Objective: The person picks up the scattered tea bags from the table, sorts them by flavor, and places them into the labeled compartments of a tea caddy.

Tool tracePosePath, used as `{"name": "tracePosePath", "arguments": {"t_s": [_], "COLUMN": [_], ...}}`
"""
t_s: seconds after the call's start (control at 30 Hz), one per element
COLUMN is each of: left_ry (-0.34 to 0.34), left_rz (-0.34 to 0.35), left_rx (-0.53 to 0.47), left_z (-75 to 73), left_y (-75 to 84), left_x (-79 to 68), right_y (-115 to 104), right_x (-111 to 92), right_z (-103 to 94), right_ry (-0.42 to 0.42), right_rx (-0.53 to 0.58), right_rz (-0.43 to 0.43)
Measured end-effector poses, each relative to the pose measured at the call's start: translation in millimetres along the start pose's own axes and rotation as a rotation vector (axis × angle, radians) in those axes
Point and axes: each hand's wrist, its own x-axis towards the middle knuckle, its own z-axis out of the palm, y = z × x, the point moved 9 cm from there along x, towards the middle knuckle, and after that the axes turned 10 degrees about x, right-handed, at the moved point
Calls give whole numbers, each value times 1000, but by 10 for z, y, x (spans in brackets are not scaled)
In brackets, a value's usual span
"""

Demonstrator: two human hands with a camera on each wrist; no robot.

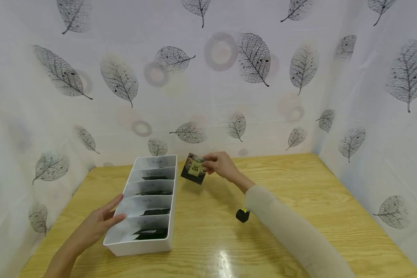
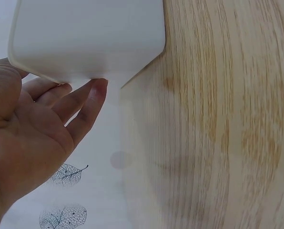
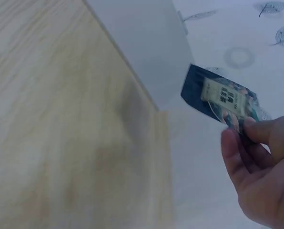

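My right hand (image 1: 222,165) pinches a small dark sachet (image 1: 194,168) by its edge, between thumb and fingers. The sachet is held up just right of the box's far end, its printed face with a pale green label showing; the right wrist view shows the label (image 3: 224,97) too. A long white divided box (image 1: 171,245) stands at the left, its compartments in a row. Dark sachets (image 1: 151,234) lie in several of them. My left hand (image 1: 96,226) holds the box's left side, thumb over the rim and fingers against the outer wall (image 2: 89,64).
On the wooden table (image 1: 208,231), a small black object with a yellow mark (image 1: 242,215) shows right beside my right sleeve (image 1: 285,220), partly covered by it; its kind is unclear. A white leaf-printed curtain (image 1: 208,96) encloses the table's back and sides.
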Motion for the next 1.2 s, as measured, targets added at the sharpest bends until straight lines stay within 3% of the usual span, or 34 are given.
{"name": "tracePosePath", "arguments": {"t_s": [0.13,0.27,0.37,0.47,0.83,1.07,1.2], "left_ry": [5,21,33,43,41,37,33], "left_rz": [-7,-2,5,14,55,53,53], "left_rx": [-3,8,15,9,-41,-48,-47], "left_z": [0,-8,-6,0,47,73,73], "left_y": [-13,-12,11,46,149,164,169], "left_x": [-20,-37,-47,-53,2,10,12], "right_y": [-395,-726,-880,-934,-661,-467,-413], "right_x": [143,251,300,345,443,475,472], "right_z": [93,342,575,802,1276,1380,1411], "right_ry": [72,115,132,116,-42,-153,-196], "right_rx": [-131,-272,-379,-478,-818,-833,-864], "right_rz": [-157,-345,-478,-550,-545,-467,-469]}}
